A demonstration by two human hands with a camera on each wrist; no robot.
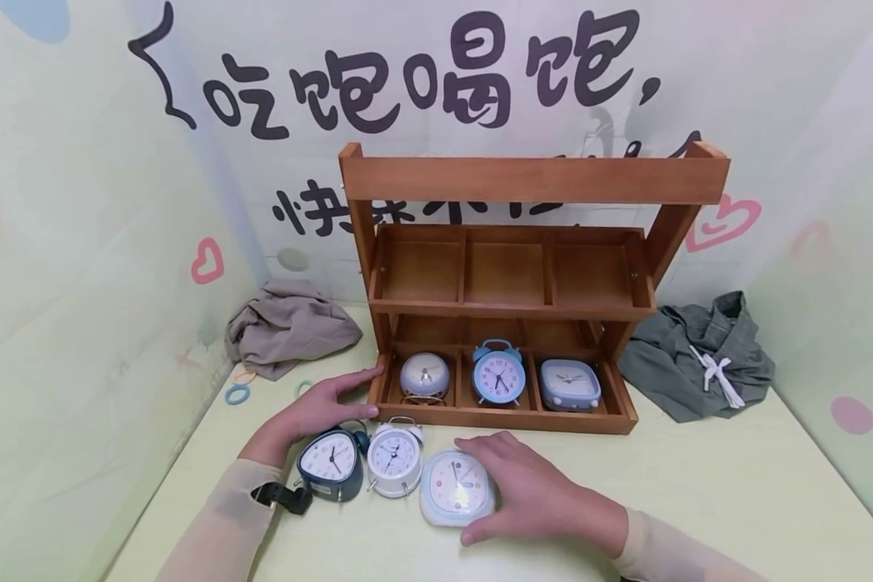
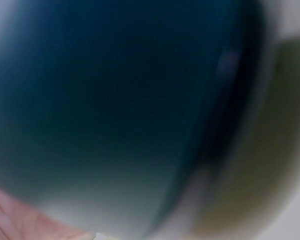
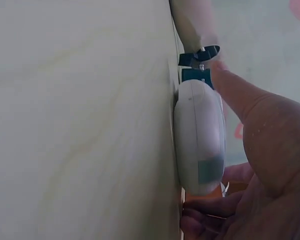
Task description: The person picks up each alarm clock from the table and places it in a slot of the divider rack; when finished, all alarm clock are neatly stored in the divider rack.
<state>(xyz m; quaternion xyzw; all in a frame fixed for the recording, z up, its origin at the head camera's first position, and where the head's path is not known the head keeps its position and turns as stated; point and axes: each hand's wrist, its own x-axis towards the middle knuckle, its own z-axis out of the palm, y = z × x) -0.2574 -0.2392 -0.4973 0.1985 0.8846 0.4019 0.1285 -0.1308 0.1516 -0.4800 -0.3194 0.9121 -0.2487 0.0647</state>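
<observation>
Three alarm clocks stand in a row on the pale table (image 1: 698, 493): a dark blue triangular clock (image 1: 331, 462), a white twin-bell clock (image 1: 395, 457) and a pale rounded-square clock (image 1: 457, 487). My right hand (image 1: 534, 493) grips the square clock from its right side, fingers behind it and thumb in front. The right wrist view shows that clock's white back (image 3: 199, 135) against my palm. My left hand (image 1: 326, 404) lies flat just behind the dark blue clock, fingers straight, fingertips at the lower left corner of the wooden shelf (image 1: 531, 179). The left wrist view is a blur of dark blue (image 2: 115, 100).
The shelf's lower tier holds a lavender round clock (image 1: 423, 377), a blue twin-bell clock (image 1: 498, 376) and a blue-grey square clock (image 1: 570, 382); its upper compartments hold nothing. A beige cloth (image 1: 287, 323) lies at left, a grey-green garment (image 1: 698, 356) at right, hair rings (image 1: 237, 394) near the left wall.
</observation>
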